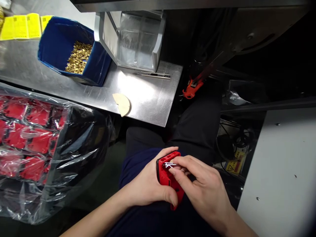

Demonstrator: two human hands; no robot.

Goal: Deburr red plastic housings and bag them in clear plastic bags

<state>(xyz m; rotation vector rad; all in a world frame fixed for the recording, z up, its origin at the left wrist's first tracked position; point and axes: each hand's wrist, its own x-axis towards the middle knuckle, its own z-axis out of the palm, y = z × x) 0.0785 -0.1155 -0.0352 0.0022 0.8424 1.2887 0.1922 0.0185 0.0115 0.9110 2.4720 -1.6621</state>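
Red plastic piece (164, 178), just one, is low in the middle of the frame, with my left hand (150, 186) wrapped around it. My right hand (206, 186) pinches thin shiny bits (169, 165) by its top; I can't tell how many. One blue bin (101, 62), upper left, has too many gold bits (79, 57) to count. One yellow label (236, 162), lower right, shows a triangle; its words are too small to read.

The bin (101, 65) is blue, its bits (79, 56) gold. Papers (21, 27) left of it are yellow. Below and right, the held piece (165, 178) is red and black.
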